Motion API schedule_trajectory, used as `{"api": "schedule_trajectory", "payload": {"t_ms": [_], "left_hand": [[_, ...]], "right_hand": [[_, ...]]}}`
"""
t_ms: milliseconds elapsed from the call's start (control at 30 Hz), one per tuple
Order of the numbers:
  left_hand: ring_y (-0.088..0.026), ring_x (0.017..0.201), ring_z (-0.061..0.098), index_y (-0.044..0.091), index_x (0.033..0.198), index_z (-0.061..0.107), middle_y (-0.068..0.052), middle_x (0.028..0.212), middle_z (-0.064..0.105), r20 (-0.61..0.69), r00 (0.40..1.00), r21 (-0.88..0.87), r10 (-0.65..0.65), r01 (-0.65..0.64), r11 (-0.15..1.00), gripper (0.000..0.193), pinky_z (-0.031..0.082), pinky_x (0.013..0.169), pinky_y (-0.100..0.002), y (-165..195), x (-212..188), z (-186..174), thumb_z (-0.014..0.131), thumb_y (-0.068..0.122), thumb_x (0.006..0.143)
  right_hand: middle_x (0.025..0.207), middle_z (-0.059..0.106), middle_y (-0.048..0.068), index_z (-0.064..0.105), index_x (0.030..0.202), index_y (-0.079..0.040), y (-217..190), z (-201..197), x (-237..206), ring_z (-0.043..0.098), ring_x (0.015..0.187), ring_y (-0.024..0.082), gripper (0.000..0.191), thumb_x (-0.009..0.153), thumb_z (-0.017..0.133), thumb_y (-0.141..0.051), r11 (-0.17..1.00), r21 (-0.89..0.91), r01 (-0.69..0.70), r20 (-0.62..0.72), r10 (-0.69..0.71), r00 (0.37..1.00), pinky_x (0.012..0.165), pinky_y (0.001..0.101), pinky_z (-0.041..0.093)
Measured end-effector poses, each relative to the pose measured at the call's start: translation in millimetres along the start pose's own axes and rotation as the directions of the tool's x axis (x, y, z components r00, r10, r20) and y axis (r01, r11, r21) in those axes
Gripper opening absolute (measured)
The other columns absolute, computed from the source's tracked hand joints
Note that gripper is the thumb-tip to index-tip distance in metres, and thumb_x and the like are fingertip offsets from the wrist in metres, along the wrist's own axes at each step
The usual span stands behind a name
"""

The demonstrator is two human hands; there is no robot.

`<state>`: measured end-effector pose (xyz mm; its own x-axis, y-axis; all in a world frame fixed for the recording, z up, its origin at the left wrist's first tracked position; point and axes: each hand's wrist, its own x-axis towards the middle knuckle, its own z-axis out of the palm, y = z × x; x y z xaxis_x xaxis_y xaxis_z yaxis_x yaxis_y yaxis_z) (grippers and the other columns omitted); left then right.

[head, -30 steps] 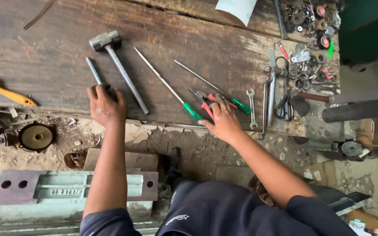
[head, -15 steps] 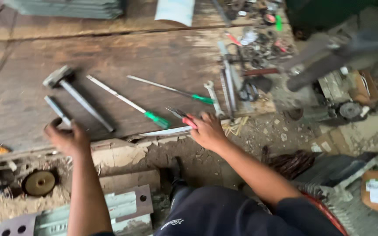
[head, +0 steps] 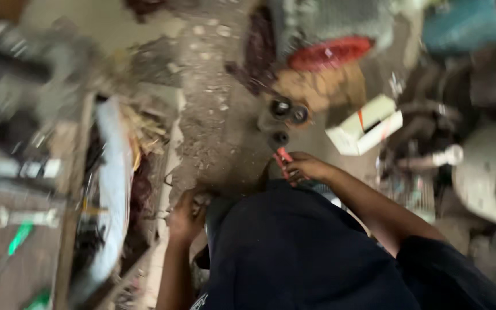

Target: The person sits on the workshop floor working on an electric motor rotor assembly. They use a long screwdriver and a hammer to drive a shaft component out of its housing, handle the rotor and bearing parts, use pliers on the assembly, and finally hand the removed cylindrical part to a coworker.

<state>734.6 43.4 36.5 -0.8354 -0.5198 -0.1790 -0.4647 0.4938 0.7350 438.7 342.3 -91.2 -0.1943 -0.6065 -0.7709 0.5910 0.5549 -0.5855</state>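
The view is blurred and turned toward the dusty floor. My right hand (head: 305,167) is closed around a red-handled tool (head: 283,158), likely pliers, held just above my dark-trousered knee (head: 294,241). Three small dark round parts (head: 285,115) lie on the ground just beyond that hand. My left hand (head: 186,217) rests low beside my knee, close to the edge of the wooden bench (head: 70,229); whether it holds anything I cannot tell.
Green-handled screwdrivers (head: 18,238) lie on the bench at far left. A white and red box (head: 365,126) sits on the floor to the right. A grey machine with a red rim (head: 331,34) stands ahead, with blurred clutter on the right.
The view has swung from the bench to the floor on the right. My right hand picked the red-handled tool off the bench and carried it over. My left hand dropped down from the bench.
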Motion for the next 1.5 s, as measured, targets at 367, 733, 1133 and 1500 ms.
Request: {"api": "schedule_trajectory", "payload": {"t_ms": [367,733,1133,1500], "left_hand": [[-0.041,0.123,0.062,0.01,0.139,0.056,-0.021,0.136,0.062,0.326,0.93,0.059,0.168,-0.197,0.979,0.06,0.053,0.099,-0.047,45,197,155,0.081,0.03,0.088],[-0.038,0.148,0.037,0.016,0.157,0.032,-0.012,0.16,0.039,0.37,0.814,-0.04,0.449,-0.469,0.883,0.121,0.036,0.116,-0.052,-11,323,293,0.097,0.031,0.057],[-0.037,0.144,0.041,0.02,0.154,0.037,-0.01,0.155,0.044,0.406,0.746,-0.246,0.527,-0.466,0.85,0.116,0.037,0.114,-0.053,-32,341,296,0.1,0.04,0.058],[-0.036,0.14,0.049,0.019,0.15,0.042,-0.012,0.148,0.052,0.346,0.759,-0.308,0.552,-0.463,0.831,0.113,0.047,0.108,-0.049,-26,342,299,0.101,0.036,0.055]], "right_hand": [[0.125,0.061,0.022,0.072,0.119,-0.002,-2,-48,-67,0.06,0.106,0.046,0.043,0.091,0.067,-0.035,0.323,-0.93,-0.175,-0.336,-0.553,0.763,0.078,0.0552,0.054],[0.138,0.053,0.034,0.073,0.119,0.009,-79,-47,44,0.05,0.125,0.056,0.042,0.093,0.061,-0.021,-0.326,-0.846,-0.421,-0.264,-0.431,0.863,0.094,0.0631,0.05],[0.128,0.054,0.04,0.065,0.125,0.017,-114,3,100,0.052,0.105,0.062,0.051,0.092,0.056,-0.021,-0.51,-0.631,-0.584,-0.652,-0.059,0.756,0.071,0.0697,0.052],[0.128,0.057,0.03,0.066,0.124,0.008,-102,13,108,0.052,0.118,0.051,0.05,0.09,0.052,-0.025,-0.498,-0.534,-0.683,-0.708,-0.179,0.683,0.07,0.0626,0.056]]}}
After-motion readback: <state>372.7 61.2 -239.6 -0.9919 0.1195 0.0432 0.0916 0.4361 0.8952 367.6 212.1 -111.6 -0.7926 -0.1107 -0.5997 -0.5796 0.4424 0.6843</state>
